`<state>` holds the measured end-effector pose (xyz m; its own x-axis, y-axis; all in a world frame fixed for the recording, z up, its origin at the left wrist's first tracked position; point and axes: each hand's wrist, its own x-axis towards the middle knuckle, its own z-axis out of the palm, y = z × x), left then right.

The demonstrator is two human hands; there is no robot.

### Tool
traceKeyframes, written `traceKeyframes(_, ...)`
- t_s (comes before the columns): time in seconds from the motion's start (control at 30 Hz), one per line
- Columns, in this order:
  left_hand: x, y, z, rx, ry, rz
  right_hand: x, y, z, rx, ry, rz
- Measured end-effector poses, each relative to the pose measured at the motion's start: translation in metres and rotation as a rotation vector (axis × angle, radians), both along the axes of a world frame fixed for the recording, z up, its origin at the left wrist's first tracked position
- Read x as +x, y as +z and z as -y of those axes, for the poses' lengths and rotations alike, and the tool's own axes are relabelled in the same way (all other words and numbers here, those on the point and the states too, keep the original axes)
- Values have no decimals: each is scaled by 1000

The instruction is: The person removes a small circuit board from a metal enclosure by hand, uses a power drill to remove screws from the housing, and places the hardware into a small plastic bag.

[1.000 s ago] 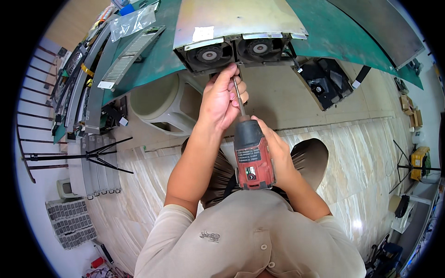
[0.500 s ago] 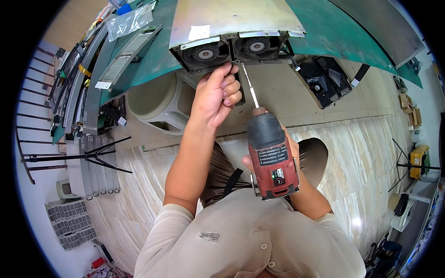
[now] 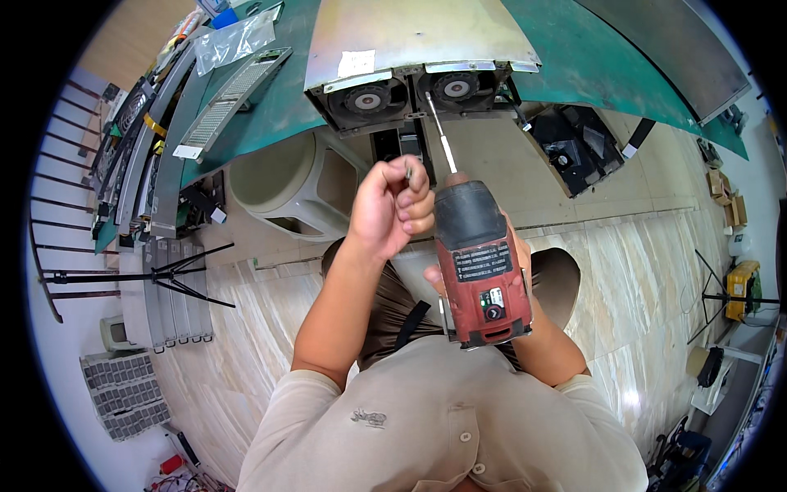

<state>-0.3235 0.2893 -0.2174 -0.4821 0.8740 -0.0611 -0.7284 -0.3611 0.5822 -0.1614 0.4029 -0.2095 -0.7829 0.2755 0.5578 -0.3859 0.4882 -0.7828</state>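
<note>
My right hand (image 3: 522, 254) is closed round the grip of a red and black cordless power screwdriver (image 3: 484, 271), largely hidden behind its body. Its long, thin bit (image 3: 443, 141) points up and away, the tip in front of the right-hand fan. Just left of the bit, my left hand (image 3: 392, 205) is curled in a pinch below the metal case (image 3: 422, 37); a tiny metal piece that looks like a screw (image 3: 408, 174) shows at its fingertips. Two black round fans, a left fan (image 3: 366, 98) and a right fan (image 3: 456, 87), sit side by side in the case's near end.
The case lies on a green-topped table (image 3: 566, 78), overhanging its near edge. A perforated metal panel (image 3: 234, 102) and a clear plastic bag (image 3: 235, 43) lie at left. Below are a pale plastic stool (image 3: 275, 176) and a black tray-like part (image 3: 578, 148). A tripod (image 3: 168, 275) stands left.
My left hand has drawn back from the case's lower edge toward me, the tiny piece in its fingers. The screwdriver's bit tip has risen from between the fans to in front of the right fan.
</note>
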Motion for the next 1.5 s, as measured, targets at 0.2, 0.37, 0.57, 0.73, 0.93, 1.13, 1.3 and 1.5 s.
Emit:
traceKeyframes(0.2,33,-35,9,-361,129,105,-9,9,-8,165,-4,44)
traceKeyframes(0.37,27,-50,19,-348,158,25,-22,4,-7,53,-37,17)
traceKeyframes(0.57,25,-12,15,-390,195,-50,-23,16,18,-259,-50,96)
traceKeyframes(0.73,17,30,9,-367,240,-130,-16,26,27,-287,89,227)
traceKeyframes(0.93,1,49,9,-125,124,-280,-13,61,44,-556,142,255)
traceKeyframes(1.13,-10,68,8,-140,116,-266,-26,60,60,-636,237,267)
traceKeyframes(1.3,-5,85,-13,-108,154,-203,-24,43,56,-583,189,296)
traceKeyframes(1.5,-1,82,-24,-51,178,-10,-15,32,55,-577,116,360)
